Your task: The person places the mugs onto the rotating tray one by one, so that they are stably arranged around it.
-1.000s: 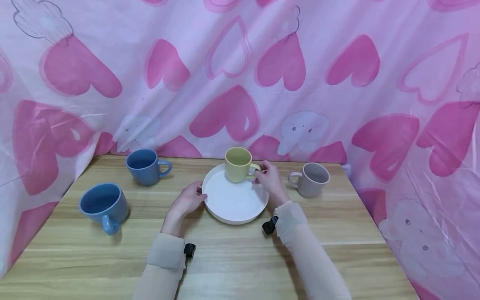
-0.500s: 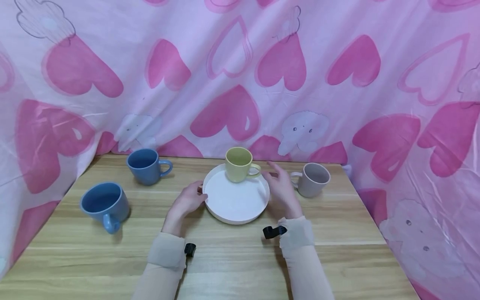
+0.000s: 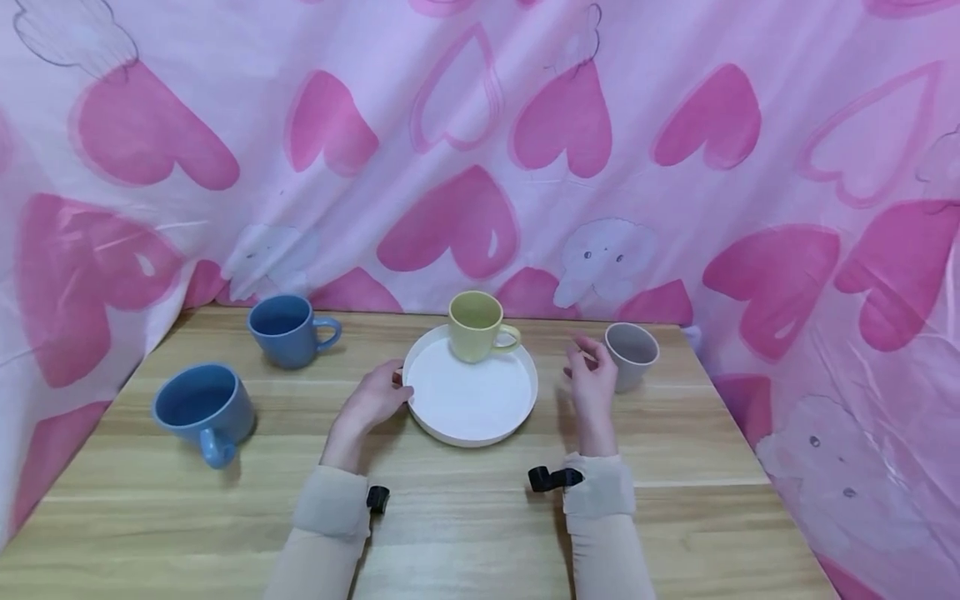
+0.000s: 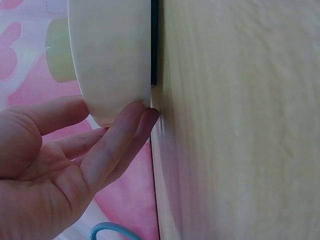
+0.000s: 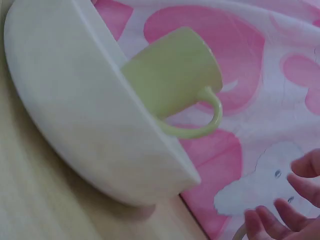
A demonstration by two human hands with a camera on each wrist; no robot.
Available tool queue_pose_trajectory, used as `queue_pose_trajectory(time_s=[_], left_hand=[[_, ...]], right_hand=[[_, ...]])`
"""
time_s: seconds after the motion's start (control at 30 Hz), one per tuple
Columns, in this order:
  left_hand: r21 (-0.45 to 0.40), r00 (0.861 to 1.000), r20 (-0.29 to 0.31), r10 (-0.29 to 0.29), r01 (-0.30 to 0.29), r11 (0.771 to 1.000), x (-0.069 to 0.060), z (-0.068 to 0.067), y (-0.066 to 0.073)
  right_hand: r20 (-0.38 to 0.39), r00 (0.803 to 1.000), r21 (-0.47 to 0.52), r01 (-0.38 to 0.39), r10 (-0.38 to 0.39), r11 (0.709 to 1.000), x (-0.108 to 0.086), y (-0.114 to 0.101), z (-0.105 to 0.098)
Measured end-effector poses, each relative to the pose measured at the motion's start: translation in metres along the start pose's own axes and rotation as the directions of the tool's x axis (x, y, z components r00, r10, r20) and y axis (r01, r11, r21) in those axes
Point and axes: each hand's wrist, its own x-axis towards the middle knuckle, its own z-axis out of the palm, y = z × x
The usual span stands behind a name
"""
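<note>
The right hand, fingers apart, has moved away beside the grey mug right of frame centre, so the green mug stands unheld in the central white tray, whose rim the left hand pinches.

A rounded blue mug stands near a second blue mug on a pale wood-grain table. Pink heart-printed cloth hangs behind.

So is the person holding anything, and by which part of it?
The left hand holds the white dish by its left side, thumb at the rim, fingers at the lower edge. The right hand is beside the grey mug, no grip visible.
</note>
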Motion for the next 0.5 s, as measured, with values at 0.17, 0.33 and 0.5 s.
queue_pose_trajectory(time_s=[0.17, 0.33, 0.5], left_hand=[[-0.014, 1.000, 0.004, -0.007, 0.007, 1.000, -0.001, -0.002, 0.000], [0.000, 1.000, 0.001, 0.000, 0.000, 1.000, 0.001, -0.003, 0.002], [0.003, 1.000, 0.000, -0.013, 0.013, 1.000, -0.001, -0.003, 0.001]], right_hand=[[-0.111, 0.994, 0.093, 0.008, 0.002, 0.996, 0.004, 0.012, -0.003], [-0.151, 0.988, 0.124, -0.010, 0.028, 0.992, 0.007, 0.015, -0.007], [-0.116, 0.988, 0.099, -0.087, 0.098, 0.991, 0.008, 0.019, -0.007]])
